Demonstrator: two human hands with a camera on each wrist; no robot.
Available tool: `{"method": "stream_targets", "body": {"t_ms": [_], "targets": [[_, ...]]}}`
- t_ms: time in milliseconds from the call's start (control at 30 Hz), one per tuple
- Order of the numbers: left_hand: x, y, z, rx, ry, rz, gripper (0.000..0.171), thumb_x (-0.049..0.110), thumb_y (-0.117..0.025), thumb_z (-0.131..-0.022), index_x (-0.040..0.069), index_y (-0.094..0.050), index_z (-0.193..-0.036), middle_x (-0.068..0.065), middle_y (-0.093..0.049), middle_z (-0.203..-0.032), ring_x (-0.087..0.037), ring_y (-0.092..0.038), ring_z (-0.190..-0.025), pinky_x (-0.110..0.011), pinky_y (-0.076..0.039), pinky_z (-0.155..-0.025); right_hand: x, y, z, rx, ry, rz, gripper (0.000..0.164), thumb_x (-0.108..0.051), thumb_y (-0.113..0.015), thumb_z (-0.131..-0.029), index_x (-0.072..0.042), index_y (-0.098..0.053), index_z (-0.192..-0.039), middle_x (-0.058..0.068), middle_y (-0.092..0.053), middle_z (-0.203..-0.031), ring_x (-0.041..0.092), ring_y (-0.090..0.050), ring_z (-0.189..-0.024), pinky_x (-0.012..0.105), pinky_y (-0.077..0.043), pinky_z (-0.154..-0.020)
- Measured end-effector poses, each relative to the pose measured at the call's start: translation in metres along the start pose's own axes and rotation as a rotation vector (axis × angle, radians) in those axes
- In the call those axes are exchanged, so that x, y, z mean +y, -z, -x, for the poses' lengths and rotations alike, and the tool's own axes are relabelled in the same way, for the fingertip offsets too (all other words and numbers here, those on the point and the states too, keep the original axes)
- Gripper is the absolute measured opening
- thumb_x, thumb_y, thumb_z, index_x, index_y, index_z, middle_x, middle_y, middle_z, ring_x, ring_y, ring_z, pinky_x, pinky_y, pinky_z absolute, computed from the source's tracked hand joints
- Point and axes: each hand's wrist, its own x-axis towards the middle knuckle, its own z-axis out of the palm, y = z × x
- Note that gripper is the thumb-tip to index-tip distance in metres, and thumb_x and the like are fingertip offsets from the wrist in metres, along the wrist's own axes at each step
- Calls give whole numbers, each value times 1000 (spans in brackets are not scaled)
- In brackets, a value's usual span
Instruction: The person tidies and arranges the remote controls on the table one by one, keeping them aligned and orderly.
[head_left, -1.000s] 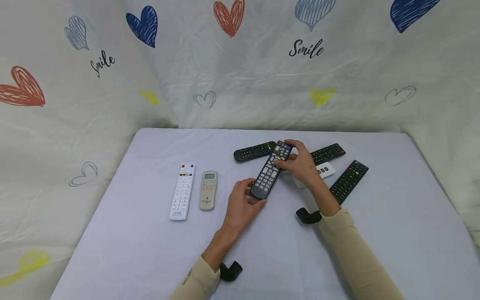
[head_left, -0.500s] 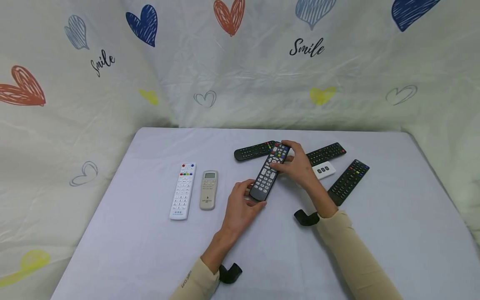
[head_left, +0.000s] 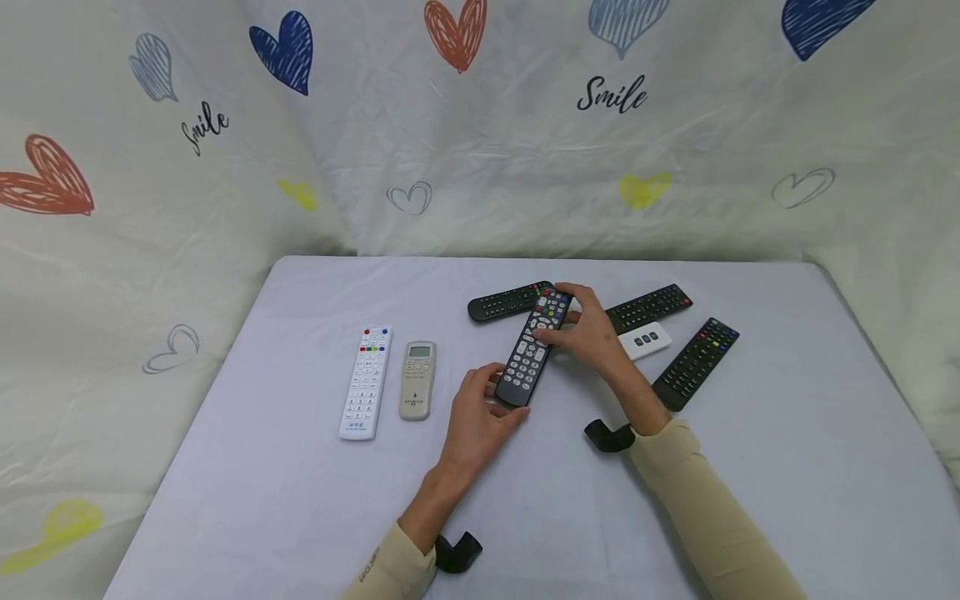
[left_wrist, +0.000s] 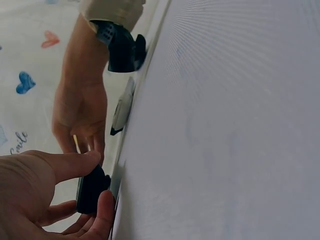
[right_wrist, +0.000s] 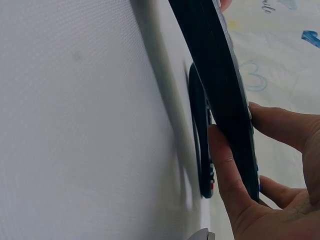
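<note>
A black remote control [head_left: 528,358] with white and coloured buttons is held tilted between both hands, buttons facing up. My left hand [head_left: 476,425] grips its lower end; in the left wrist view the thumb lies at one side of that end [left_wrist: 91,194] and the fingers at the other. My right hand [head_left: 592,337] holds the upper part, thumb across the buttons. The right wrist view shows the dark underside [right_wrist: 222,82] raised off the cloth. Behind its top end lies another black remote [head_left: 506,302], partly covered in the head view.
Left on the white table [head_left: 262,500] lie a white remote [head_left: 365,383] and a small beige remote [head_left: 417,381] with a display. To the right are a black remote [head_left: 651,308], a white remote [head_left: 645,340] and another black one [head_left: 696,364], partly behind the right arm.
The held remote has shifted slightly left and toward me, its top end most. My right hand has moved left with it, uncovering more of the remotes on the right.
</note>
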Motion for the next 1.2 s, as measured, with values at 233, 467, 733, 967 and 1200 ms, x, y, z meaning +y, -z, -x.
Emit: {"method": "stream_targets", "body": {"t_ms": [233,467,733,967,1200], "targets": [[0,1,1,2,-9,17,74,7,-89,-80,8,-55,-144,-14,-58,-125,-20,-63,-104,-18,-60,-77,-2,-4,2,2,14,-18,93,-14,-85,-87,-12,-31,-162,17,-29,-165,42,-57,-135,41,-58,-92],[-2,1,2,-7,-7,16,75,5,-90,-79,7,-54,-145,-13,-58,-126,-20,-61,-110,-16,-59,-80,-4,-6,3,7,25,-16,94,-14,-86,-86,-12,-31,-162,18,-30,-164,42,-57,-134,40,-58,-91],[-3,4,5,-6,4,14,75,5,-90,-78,7,-54,-144,-12,-58,-127,-21,-61,-113,-16,-59,-81,-7,-10,6,-2,48,-1,93,-12,-85,-86,-11,-31,-162,19,-31,-163,43,-59,-132,44,-59,-90],[-3,6,9,12,-4,-12,76,6,-91,-76,5,-54,-143,-12,-60,-129,-22,-62,-112,-18,-60,-81,-6,-16,7,-11,52,18,92,-13,-85,-87,-13,-33,-162,17,-32,-165,42,-61,-130,41,-60,-89],[-2,7,10,14,4,-24,76,7,-91,-77,7,-54,-143,-11,-61,-131,-20,-62,-112,-19,-60,-81,-8,-17,6,-33,64,-7,92,-11,-85,-87,-13,-32,-162,18,-32,-163,44,-60,-130,43,-61,-88]]}}
